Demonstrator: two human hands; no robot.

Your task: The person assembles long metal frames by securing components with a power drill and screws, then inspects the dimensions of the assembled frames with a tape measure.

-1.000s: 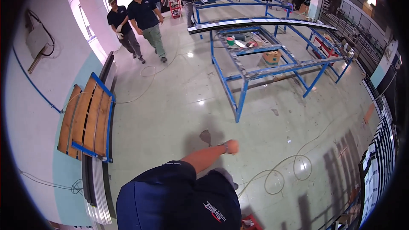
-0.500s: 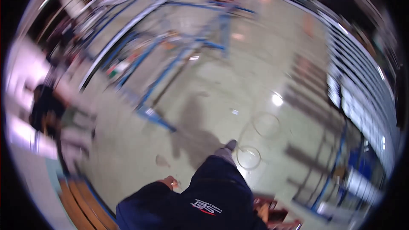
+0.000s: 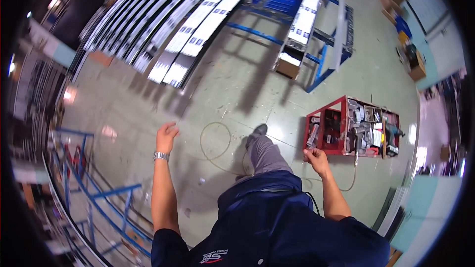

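My left hand (image 3: 167, 137) hangs over the floor with a metal watch at its wrist. Its fingers are apart and nothing shows in them. On the other side, my right hand (image 3: 315, 160) has its fingers curled together; whatever may be inside them is hidden. It appears beside the near left corner of a red tool cart (image 3: 343, 128), and I cannot tell whether it touches. Boxes, tools and small parts crowd the cart's top, including a teal power tool (image 3: 393, 131). A thin yellowish hose (image 3: 229, 141) lies looped on the floor between my hands.
Long wrapped profiles (image 3: 185, 42) lie in rows ahead to the left. Further right, a blue metal rack (image 3: 316, 76) carries another wrapped length (image 3: 303, 24). Blue frames (image 3: 106, 193) stand at lower left. Cardboard boxes (image 3: 417, 71) sit by the right-hand wall.
My view has swung round to the profiles and sharpened. The red cart has moved from the lower edge to the right. Both forearms now show; earlier only one hand was plainly visible.
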